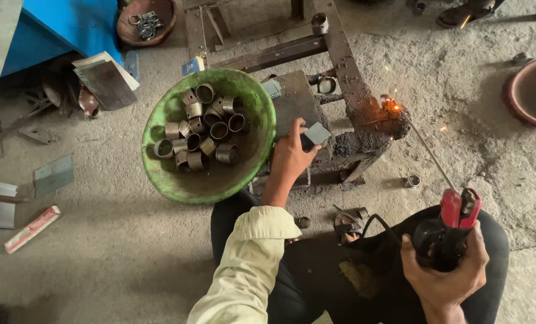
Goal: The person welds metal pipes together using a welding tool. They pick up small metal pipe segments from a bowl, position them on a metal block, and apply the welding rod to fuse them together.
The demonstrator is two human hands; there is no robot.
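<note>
Red-and-white packet (32, 228): a long, narrow carton lying slantwise on the concrete floor at far left, printing too small to make out.
Grey sheets (53, 174): flat metal offcuts on the floor just above the packet.
Blue box (70, 24): a large painted body at top left, with a stack of plates (107, 79) leaning at its foot.
Brown bowl (145, 21): at the top edge, holding small metal rings.
Small blue-and-white card (193, 65): lying just beyond the green basin's far rim.
Green basin (166, 174): a round, worn pan on the floor, left of the person's knees, holding a heap of short metal sleeves (203, 129).
Left hand (290, 157): reaches forward beside the basin's right rim, fingers closed on a small grey square plate (317, 133), pressed against the rusty steel frame (340, 54).
Weld spot (391, 107): an orange glow with sparks on the frame, where the rod's (427, 150) tip meets it.
Right hand (445, 273): wrapped tightly around the red electrode holder (458, 210), over the right knee, with the thin rod clamped in it.
Reddish tub (532, 90): cut off by the right edge.
</note>
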